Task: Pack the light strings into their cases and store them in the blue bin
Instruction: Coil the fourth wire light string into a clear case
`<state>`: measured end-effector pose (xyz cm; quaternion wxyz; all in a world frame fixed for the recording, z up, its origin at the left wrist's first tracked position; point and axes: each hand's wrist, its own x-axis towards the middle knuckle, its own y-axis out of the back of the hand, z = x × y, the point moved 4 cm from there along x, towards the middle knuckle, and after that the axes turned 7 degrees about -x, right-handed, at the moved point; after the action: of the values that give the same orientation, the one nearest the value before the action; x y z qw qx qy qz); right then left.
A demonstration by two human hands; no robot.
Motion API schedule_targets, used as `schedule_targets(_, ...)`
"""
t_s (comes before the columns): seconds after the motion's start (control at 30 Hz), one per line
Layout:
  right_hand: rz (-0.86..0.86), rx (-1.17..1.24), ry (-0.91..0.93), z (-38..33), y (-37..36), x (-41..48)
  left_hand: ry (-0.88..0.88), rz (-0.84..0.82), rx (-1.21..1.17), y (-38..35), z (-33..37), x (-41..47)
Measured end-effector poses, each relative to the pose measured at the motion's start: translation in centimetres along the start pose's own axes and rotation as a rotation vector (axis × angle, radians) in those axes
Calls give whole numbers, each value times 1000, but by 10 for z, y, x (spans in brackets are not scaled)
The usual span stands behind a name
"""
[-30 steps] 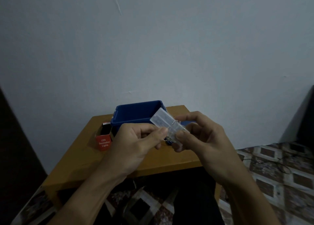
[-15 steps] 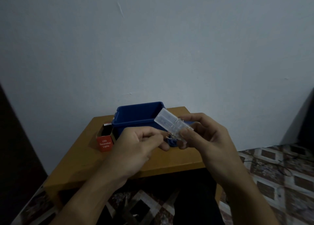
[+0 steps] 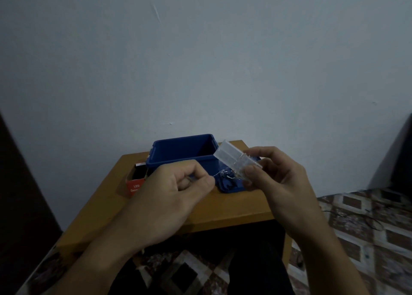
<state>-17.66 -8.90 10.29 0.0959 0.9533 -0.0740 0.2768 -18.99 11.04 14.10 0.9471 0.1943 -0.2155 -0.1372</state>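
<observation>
Now, light string (image 3: pixel 224 175) at the clear case (image 3: pixel 234 161)

The right hand (image 3: pixel 276 179) holds the tilted case in a thumb-and-finger grip, in front of the open blue bin (image 3: pixel 178 158) on the tabletop (image 3: pixel 223 207). The left hand (image 3: pixel 178 194) pinches the thin string, which runs to the case's lower end.

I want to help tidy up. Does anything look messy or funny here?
Only the light string: a thin tangled bit hangs out of the lower end of the clear case, which the right hand holds tilted. The left hand pinches its wire. Nothing looks broken or spilled.
</observation>
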Motion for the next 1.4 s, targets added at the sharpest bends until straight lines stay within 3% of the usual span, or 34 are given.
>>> schedule_targets(0.17, -91, -88, -6, 2, -5, -1, -66, -35, 170, 9, 13, 1)
schedule_targets(0.37, -417, -162, -43, 4, -17, -7, -177, -112, 406, 20, 27, 21)
schedule_targets(0.5, -511, 74, -63, -2, -18, -11, -100, -214, 280, 20, 23, 41)
schedule_targets(0.63, -550, 184, -61, -3, -18, -12, 129, -349, -62, 20, -1, 52)
schedule_targets(0.77, -529, 267, -54, -5, -15, -11, 331, -402, -529, 2, -37, 47)
schedule_targets(1.0, -514, 372, -73, -2, -13, -9, 334, -454, -1014, -22, -54, 32)
schedule_targets(1.27, -320, 417, -39, -4, -14, -5, 217, -188, -982, -25, -49, 20)
schedule_targets(1.4, -176, 394, -72, -5, -16, -5, 163, -47, -822, -18, -39, 17)
